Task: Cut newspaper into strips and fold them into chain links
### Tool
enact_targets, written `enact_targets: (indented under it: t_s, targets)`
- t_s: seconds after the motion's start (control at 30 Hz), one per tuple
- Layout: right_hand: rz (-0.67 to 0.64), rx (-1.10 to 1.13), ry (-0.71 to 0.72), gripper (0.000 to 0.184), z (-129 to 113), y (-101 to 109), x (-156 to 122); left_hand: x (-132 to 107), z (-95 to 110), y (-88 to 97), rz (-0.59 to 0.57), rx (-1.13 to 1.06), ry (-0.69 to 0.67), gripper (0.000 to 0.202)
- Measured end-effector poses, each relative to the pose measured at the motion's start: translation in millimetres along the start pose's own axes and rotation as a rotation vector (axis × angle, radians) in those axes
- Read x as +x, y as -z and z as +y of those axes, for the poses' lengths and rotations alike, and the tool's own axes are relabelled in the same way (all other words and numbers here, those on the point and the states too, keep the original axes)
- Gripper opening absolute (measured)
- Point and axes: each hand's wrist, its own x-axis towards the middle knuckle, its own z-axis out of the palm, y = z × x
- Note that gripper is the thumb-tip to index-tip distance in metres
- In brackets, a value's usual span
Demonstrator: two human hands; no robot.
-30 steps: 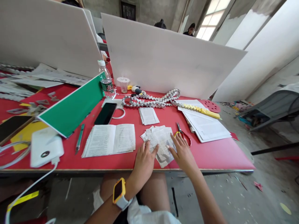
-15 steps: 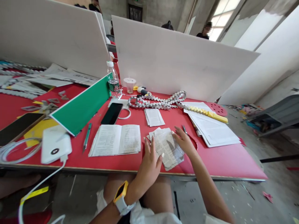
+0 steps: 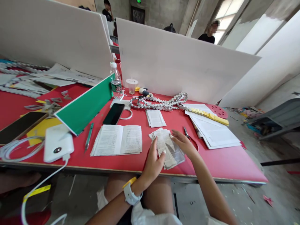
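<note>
A loose pile of small printed paper sheets (image 3: 169,153) lies near the table's front edge, its corners uneven. My left hand (image 3: 153,161) stands on its side along the pile's left edge, thumb apart from the fingers. From the right, my right hand (image 3: 183,142) reaches over the pile's upper right, fingers stretched out and touching the paper or just above it. Neither hand grips anything. Beside my right hand are red-handled scissors (image 3: 191,137). Farther back lies a small neat stack of paper pieces (image 3: 156,118), and to the left rests a wider printed stack with a centre crease (image 3: 117,140).
A folded-paper chain (image 3: 161,104) ends in a yellow section (image 3: 211,117) over white sheets (image 3: 214,132). Left are a utility knife (image 3: 89,136), phone (image 3: 113,113), power bank (image 3: 58,144) and green board (image 3: 86,106). A water bottle (image 3: 116,84) stands before the white panel (image 3: 182,62).
My left hand has turned more onto its side, and its fingers have drawn closer to the pile's left edge. My right hand has shifted slightly. The sheets look a little more gathered.
</note>
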Motion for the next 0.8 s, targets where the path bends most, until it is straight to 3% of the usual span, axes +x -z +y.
enact_targets:
  t_s: [0.13, 0.27, 0.37, 0.47, 0.6, 0.8]
  targets:
    - [0.092, -0.371, 0.217, 0.048, -15.7, -2.2, 21.0, 5.7, 8.3, 6.1, -0.008, 0.043, -0.042, 0.056]
    - [-0.122, -0.656, 0.471, 0.049, -32.0, -24.1, 63.9, -3.7, 24.1, 24.5, 0.044, 0.183, -0.133, 0.046]
    - [-0.254, -0.894, 0.430, 0.040, -34.9, -45.1, 87.6, -10.1, 28.7, 43.1, 0.091, 0.242, -0.179, 0.041]
    - [-0.289, -1.033, 0.369, 0.035, -32.5, -56.9, 94.9, -7.2, 28.4, 60.7, 0.129, 0.275, -0.199, 0.037]
    - [-0.171, -0.969, 0.342, 0.047, -30.8, -58.0, 93.3, 3.3, 29.1, 73.6, 0.194, 0.221, -0.176, 0.037]
    - [-0.042, -0.678, 0.328, 0.028, -38.1, -53.1, 99.0, 6.4, 33.6, 77.1, 0.233, 0.197, -0.168, 0.042]
